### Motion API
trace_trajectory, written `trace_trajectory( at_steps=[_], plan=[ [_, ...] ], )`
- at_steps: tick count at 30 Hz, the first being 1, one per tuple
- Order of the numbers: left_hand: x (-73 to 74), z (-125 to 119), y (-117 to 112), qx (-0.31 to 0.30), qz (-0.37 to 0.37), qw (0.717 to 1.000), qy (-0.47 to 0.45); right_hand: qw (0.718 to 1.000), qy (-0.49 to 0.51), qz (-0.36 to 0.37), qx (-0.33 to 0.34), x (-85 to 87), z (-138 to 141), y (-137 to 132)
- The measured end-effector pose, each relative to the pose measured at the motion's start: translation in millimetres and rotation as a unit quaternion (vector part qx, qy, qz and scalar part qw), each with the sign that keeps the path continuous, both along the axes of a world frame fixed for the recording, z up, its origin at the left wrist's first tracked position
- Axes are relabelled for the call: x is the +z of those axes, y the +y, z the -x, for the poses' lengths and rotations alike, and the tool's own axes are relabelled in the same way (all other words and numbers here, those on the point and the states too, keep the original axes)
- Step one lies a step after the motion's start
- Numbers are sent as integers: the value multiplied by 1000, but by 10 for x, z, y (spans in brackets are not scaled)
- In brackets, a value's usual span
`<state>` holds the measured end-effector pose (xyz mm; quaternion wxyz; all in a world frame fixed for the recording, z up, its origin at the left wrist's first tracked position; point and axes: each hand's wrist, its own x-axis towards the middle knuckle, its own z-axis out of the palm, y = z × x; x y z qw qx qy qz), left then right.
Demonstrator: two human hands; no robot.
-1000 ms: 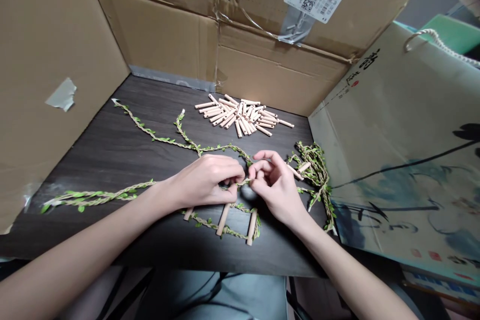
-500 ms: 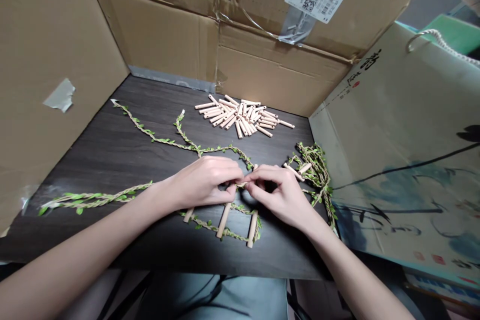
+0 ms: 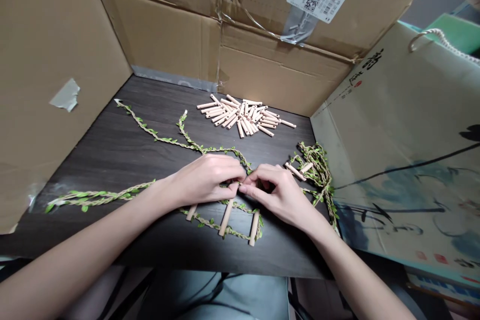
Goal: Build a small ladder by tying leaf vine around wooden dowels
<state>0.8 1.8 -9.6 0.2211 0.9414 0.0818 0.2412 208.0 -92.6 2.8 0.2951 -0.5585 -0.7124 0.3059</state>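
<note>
Because the left hand (image 3: 204, 180) and right hand (image 3: 275, 195) clamp the leafy twine (image 3: 235, 184) between their fingertips, it is held up just far of the dowel ladder (image 3: 225, 217)

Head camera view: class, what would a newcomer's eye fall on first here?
The left hand and right hand come first, meeting at centre over leafy twine on a dark table. Just below them lies a small ladder of wooden rungs strung on twine. Farther up sits a heap of pale wooden pegs.

From here I lose the leafy twine (image 3: 221, 149) inside the left hand (image 3: 204, 180) and right hand (image 3: 279, 197); the printed paper bag (image 3: 397, 160) runs off the right edge.
</note>
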Motion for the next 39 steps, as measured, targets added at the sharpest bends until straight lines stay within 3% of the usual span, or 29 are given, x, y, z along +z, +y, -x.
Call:
trace_trajectory(
  at_steps=[6, 10, 12, 15, 17, 21, 25, 28, 31, 34, 39],
  plan=[
    [21, 10, 29, 0, -5, 1000, 11, 982, 105, 159, 11, 47, -175, 58],
    [46, 23, 43, 4, 0, 1000, 19, 969, 138, 206, 9, 93, -221, 79],
    [38, 23, 37, 8, -5, 1000, 18, 977, 99, 187, 1, 105, -184, 64],
    [12, 15, 22, 14, -16, 1000, 14, 997, 21, 78, -21, 114, -109, 28],
    [-2, 11, 19, 15, -21, 1000, 11, 999, -10, 31, 8, 117, -88, 12],
    [-2, 16, 32, 15, -29, 999, 21, 995, -52, 66, 48, 122, -155, 14],
    [5, 20, 44, 18, -32, 999, 40, 993, -76, 86, -9, 139, -266, 35],
    [-1, 18, 39, 15, -33, 998, 47, 994, -89, 32, -54, 141, -269, 31],
    [-13, 18, 32, 13, -32, 998, 44, 996, -88, -28, 20, 102, -190, 7],
    [-15, 22, 33, 15, -25, 998, 49, 988, -115, -20, 105, 38, -109, -12],
    [6, 29, 39, 13, -12, 996, 83, 992, -106, -10, 72, 61, -154, 10]
  ],
)
